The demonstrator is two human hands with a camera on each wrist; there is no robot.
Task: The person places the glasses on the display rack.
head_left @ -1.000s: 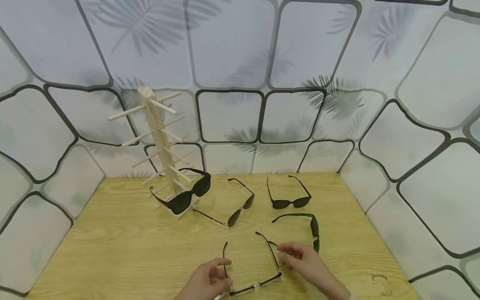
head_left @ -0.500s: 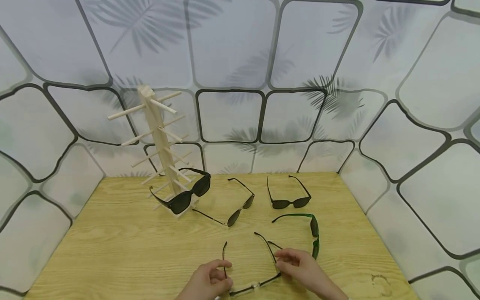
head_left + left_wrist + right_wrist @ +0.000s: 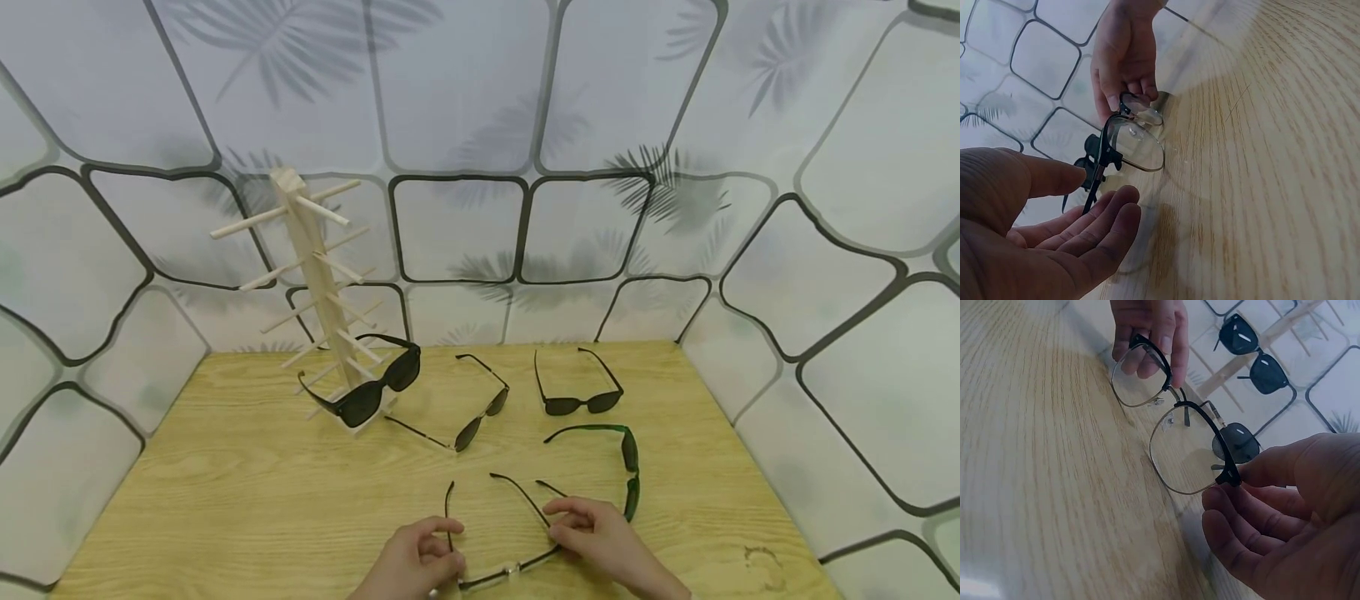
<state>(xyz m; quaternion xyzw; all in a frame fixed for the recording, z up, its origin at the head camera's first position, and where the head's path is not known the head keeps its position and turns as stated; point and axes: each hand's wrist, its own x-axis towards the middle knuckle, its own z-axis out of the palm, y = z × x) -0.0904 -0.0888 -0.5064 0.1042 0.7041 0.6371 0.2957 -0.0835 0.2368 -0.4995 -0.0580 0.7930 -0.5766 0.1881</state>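
A pair of clear-lensed eyeglasses (image 3: 483,578) with a black brow line and thin metal lower rims is between my hands, low over the front of the table. Its lenses face me and its temples point away. My left hand (image 3: 416,557) holds the left temple near its hinge, thumb on one side and fingers on the other. At the other end my right hand (image 3: 603,542) pinches the frame by the right hinge, plain in the right wrist view, where the black brow bar (image 3: 1217,434) runs to the fingertips. The right temple slants inward toward the left one.
Green-framed sunglasses (image 3: 631,454) lie just beyond my right hand, one temple partly behind it. Metal-framed sunglasses (image 3: 468,435) and black sunglasses (image 3: 566,407) lie farther back. A wooden peg rack (image 3: 315,267) stands back left, black sunglasses (image 3: 362,403) hanging low on it. Patterned walls surround the table.
The right temple of the eyeglasses has swung inward, its tip moving left. My right hand has shifted slightly left, from beside the temple to the hinge end. The left hand stays nearly still.
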